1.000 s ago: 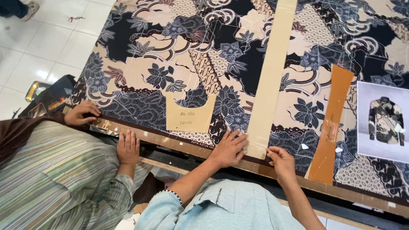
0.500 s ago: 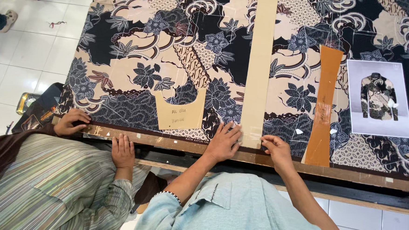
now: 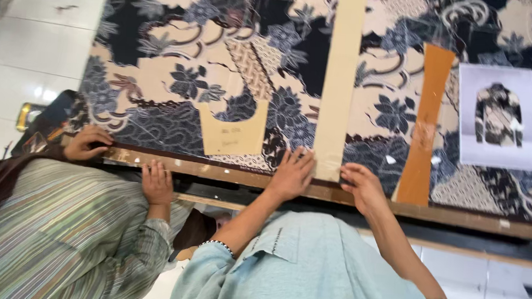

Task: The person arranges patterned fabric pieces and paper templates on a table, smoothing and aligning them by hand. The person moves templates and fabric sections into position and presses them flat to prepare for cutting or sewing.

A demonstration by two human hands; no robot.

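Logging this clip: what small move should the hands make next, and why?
Probably set the right hand onto the strip's lower end to pin it: that end lies at the fabric's edge between both hands, the left hand flat beside it, neither clearly on it.

the scene is evenly and brightly lit by soft overhead light. glare is seen on the white floor tiles [image 3: 41, 92] at left. slight motion blur softens the patterned fabric [image 3: 234, 57]; shadows are faint under the tabletop edge [image 3: 456, 217].
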